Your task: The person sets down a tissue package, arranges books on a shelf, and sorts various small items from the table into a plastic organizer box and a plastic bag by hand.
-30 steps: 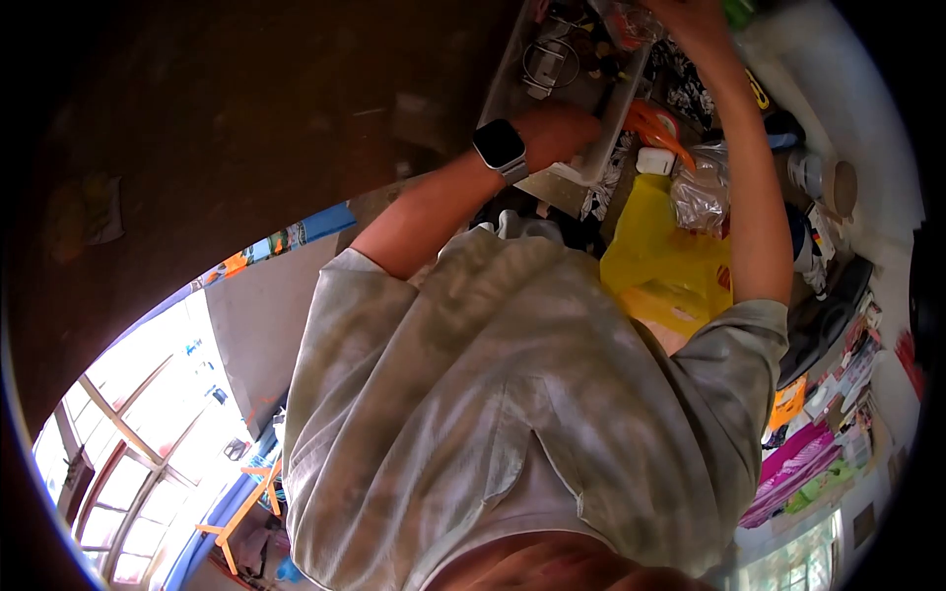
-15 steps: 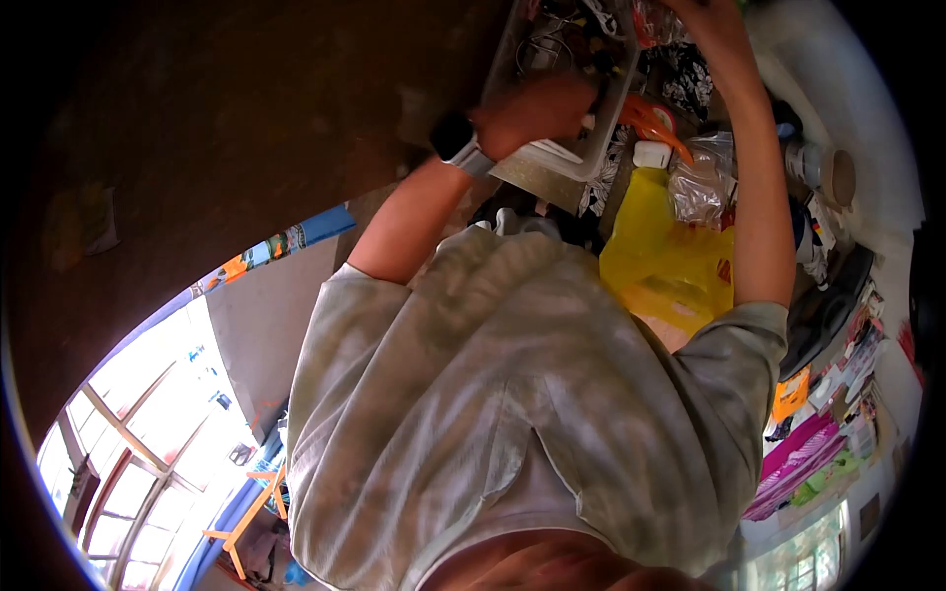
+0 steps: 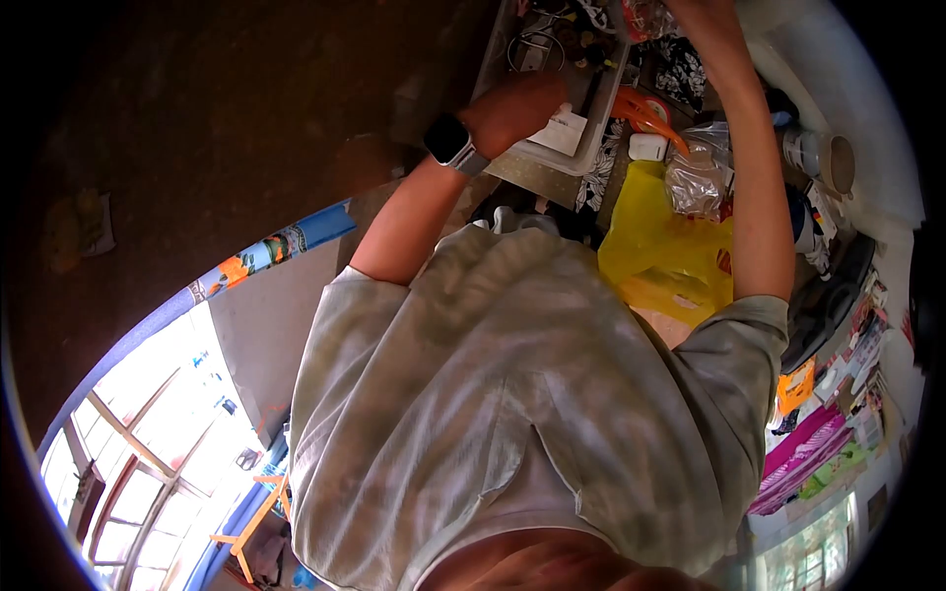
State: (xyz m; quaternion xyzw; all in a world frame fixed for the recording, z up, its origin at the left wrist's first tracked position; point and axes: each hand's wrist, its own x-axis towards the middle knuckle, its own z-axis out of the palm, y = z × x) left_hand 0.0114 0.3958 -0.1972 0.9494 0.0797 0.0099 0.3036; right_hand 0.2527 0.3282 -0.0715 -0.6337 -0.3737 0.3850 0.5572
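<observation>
Cluttered room (image 3: 266, 340). Left hand (image 3: 522, 106) at white rectangular card (image 3: 562, 134) over translucent plastic bin (image 3: 594, 156); right hand (image 3: 702, 14) by clear-and-red plastic bag (image 3: 645, 20); both hands' fingers hidden, can't tell grip.

The small flat rectangular box (image 3: 558, 134) is white, and the see-through plastic packet (image 3: 645, 18) shows red. The open plastic bin (image 3: 594, 150) is translucent and colourless. Leaf-patterned fabric (image 3: 682, 74) mixes black with white. The thin crumpled plastic carrier bag (image 3: 645, 231) is bright yellow with a red mark; the small rounded case (image 3: 647, 147) is white. The square-faced smartwatch (image 3: 448, 138) is black, its band silver-grey. The loose short-sleeved shirt (image 3: 552, 345) is muted grey-green, the folded cloth (image 3: 803, 458) magenta with pale stripes.
</observation>
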